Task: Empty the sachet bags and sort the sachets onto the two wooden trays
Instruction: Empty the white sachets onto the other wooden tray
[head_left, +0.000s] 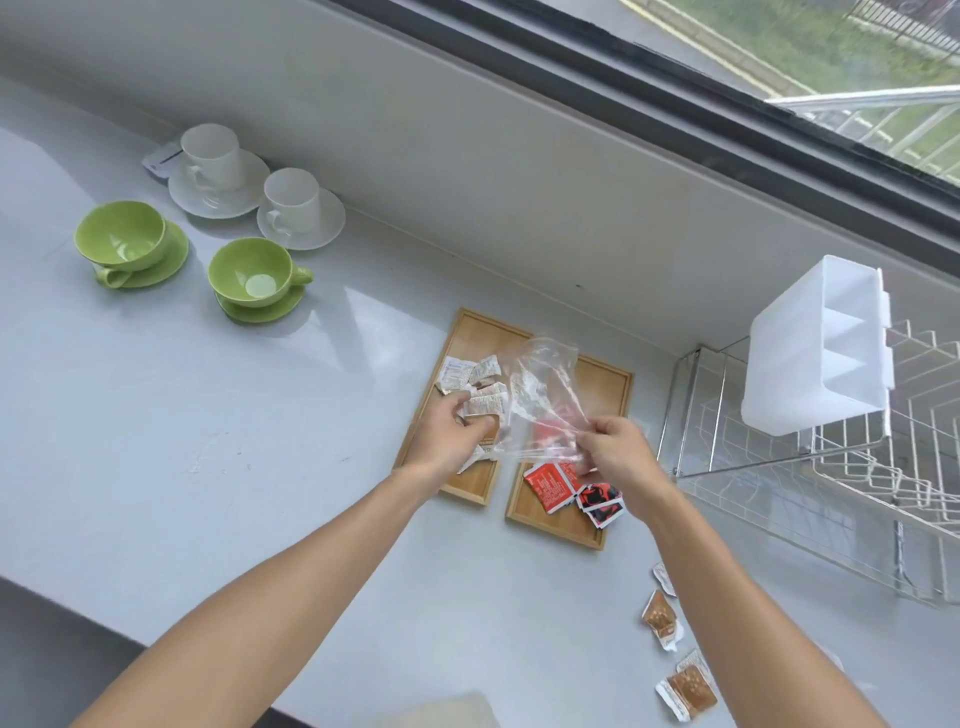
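Note:
Two wooden trays lie side by side on the grey counter. The left tray (470, 332) holds several white sachets (470, 376); the right tray (605, 384) holds several red and black sachets (553, 486). A clear plastic bag (545, 395) hangs upended over the gap between the trays. My right hand (615, 449) pinches the bag's lower edge. My left hand (452, 434) grips white sachets over the left tray and touches the bag's other side.
Several brown sachets (675, 654) lie loose on the counter at the lower right. A wire dish rack (810, 467) with a white plastic holder (815, 348) stands right of the trays. Two green cups (249, 278) and two white cups (291, 200) on saucers sit at the far left.

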